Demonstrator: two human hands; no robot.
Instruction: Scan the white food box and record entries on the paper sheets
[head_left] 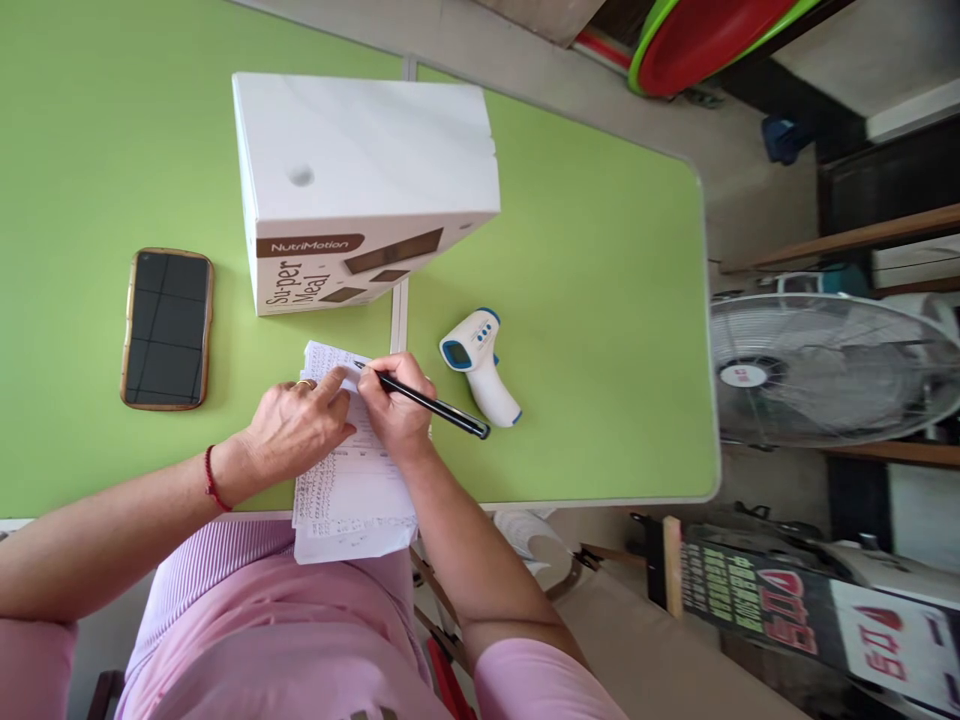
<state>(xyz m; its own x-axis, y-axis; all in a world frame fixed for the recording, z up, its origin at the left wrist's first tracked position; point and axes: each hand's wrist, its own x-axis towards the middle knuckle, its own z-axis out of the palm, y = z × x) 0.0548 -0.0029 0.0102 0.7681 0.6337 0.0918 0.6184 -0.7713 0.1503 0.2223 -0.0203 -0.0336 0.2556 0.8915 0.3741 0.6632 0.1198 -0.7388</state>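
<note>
One box [367,150] is flanked leftward by one phone [166,330]; in front, one pen [442,407] is grasped by the right hand [399,410] and one paper stack [367,490] touched by the unclenched left hand [300,425].

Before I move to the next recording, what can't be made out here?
In the head view:
Handwritten papers: writing too small to read, partly covered by the left hand.
Black pen: grip hidden by the right hand.
Infrared thermometer: any reading, too small.
NutriMotion box: far sides, turned away.
</note>
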